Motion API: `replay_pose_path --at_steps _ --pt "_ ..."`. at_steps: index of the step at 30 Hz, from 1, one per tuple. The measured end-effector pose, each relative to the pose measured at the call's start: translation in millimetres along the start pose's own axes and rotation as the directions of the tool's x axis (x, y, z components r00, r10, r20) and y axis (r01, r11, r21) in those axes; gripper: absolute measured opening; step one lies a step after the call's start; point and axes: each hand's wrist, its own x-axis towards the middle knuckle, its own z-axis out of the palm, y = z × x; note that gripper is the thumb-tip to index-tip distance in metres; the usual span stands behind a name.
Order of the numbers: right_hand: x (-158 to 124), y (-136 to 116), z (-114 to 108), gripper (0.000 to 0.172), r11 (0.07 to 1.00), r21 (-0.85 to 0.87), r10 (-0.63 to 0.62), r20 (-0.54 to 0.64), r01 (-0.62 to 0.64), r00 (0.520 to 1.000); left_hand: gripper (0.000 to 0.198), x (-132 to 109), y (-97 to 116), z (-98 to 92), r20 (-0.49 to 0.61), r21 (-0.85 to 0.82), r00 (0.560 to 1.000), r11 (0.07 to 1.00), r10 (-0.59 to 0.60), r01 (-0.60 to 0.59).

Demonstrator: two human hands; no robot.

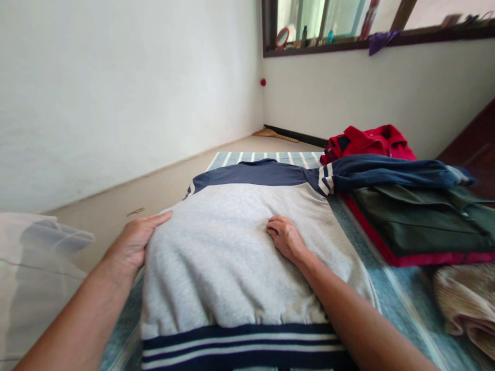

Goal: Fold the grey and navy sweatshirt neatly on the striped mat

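Observation:
A grey jacket (pixel 232 247) with navy shoulders and a navy-and-white striped hem lies spread out, back side up. Its right-hand navy sleeve (pixel 379 172) stretches out over the clothes at the right; the other sleeve is mostly hidden beyond the left shoulder. My left hand (pixel 141 234) grips the jacket's left edge, thumb on top and the other fingers hidden at the side. On the middle of the grey back rests my right hand (pixel 286 238), its fingers loosely bent against the cloth with nothing in them.
Under the jacket is a blue striped cover (pixel 402 293). At the right lie a folded dark green garment (pixel 429 221), a red garment (pixel 371 143) and a brown towel-like cloth (pixel 467 299). Sheer whitish fabric (pixel 34 278) hangs at the left. White walls stand behind.

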Motion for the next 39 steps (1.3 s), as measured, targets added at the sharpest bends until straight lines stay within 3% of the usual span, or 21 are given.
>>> replay_pose_path --at_steps 3,6,16,23,30,39 --pt "0.1 -0.7 -0.6 0.015 1.0 -0.015 0.0 0.01 0.0 1.0 0.023 -0.9 -5.0 2.7 0.086 -0.064 0.982 0.983 -0.167 0.173" --pt "-0.1 -1.4 -1.1 0.014 0.999 -0.037 -0.007 0.02 0.008 1.0 0.025 -6.3 -18.7 -1.1 0.084 -0.038 0.968 0.97 -0.237 0.241" --pt "-1.7 -0.2 -1.0 0.018 0.992 -0.125 -0.019 0.056 0.026 0.998 0.054 -57.1 -52.1 -16.9 0.293 -0.011 0.929 0.971 -0.224 0.238" --pt "-4.6 -1.1 -2.1 0.026 0.981 -0.189 -0.025 0.089 0.041 0.996 0.044 -71.1 -44.6 -20.3 0.152 0.063 0.967 0.979 -0.203 0.195" --pt "-7.7 -3.0 -6.1 0.027 0.965 -0.247 -0.049 0.146 0.084 0.988 0.038 -80.3 -59.8 -19.3 0.092 0.082 0.974 0.976 -0.208 0.201" --pt "-9.4 -7.2 -0.3 0.028 0.946 -0.322 0.0 0.119 0.039 0.993 0.038 -81.3 -52.6 -27.5 0.077 0.079 0.988 0.989 -0.135 0.129"
